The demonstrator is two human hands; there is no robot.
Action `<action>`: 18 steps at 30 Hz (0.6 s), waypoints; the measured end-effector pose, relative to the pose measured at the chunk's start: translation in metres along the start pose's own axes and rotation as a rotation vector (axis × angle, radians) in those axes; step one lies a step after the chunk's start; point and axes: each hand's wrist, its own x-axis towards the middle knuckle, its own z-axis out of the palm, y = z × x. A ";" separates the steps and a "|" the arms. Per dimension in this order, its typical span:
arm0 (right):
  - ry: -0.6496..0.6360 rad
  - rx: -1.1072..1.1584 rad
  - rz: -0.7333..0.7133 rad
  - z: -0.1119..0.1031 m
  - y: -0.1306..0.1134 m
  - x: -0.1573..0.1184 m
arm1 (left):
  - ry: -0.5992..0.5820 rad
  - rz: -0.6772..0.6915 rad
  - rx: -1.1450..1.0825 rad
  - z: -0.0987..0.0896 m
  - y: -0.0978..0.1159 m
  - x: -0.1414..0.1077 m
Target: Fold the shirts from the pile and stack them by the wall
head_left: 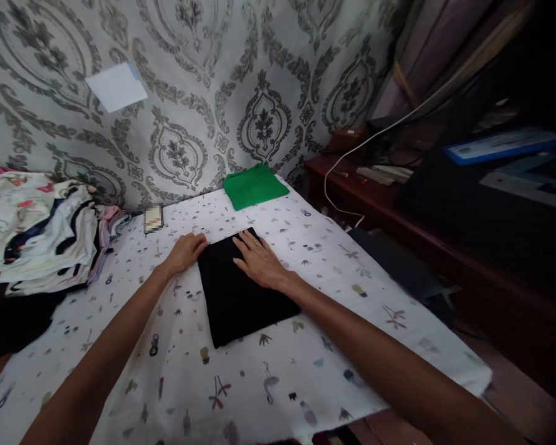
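Note:
A black folded cloth [241, 303] lies flat on the white printed sheet [167, 395]. My right hand [259, 259] rests on its upper right part, palm down with the fingers spread. At the cloth's upper left corner is my left hand [188, 252], its fingers curled together and pinching the edge there. Farther back, near the wall, lies a green folded cloth [256, 187], apart from both hands.
Stacked clothes [50, 235] fill the left side, with a person's arm and dark clothing beside them. A small card-like object [153, 218] lies near the wall. At right stands a dark red table [398, 216] with a white cable [375, 134].

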 end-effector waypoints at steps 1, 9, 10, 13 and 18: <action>-0.004 0.001 0.003 -0.001 -0.001 -0.001 | 0.038 -0.019 0.004 -0.001 0.002 -0.005; -0.015 -0.058 0.025 -0.030 -0.010 0.015 | -0.008 -0.665 -0.874 0.004 0.058 -0.119; -0.060 -0.069 0.017 -0.036 -0.009 0.024 | -0.049 -0.722 -1.008 0.006 0.072 -0.134; -0.252 -0.065 -0.009 -0.049 -0.006 0.053 | -0.119 -0.846 -1.228 0.012 0.112 -0.159; -0.398 -0.004 -0.025 -0.062 0.003 0.089 | -0.238 -0.869 -1.364 0.022 0.140 -0.157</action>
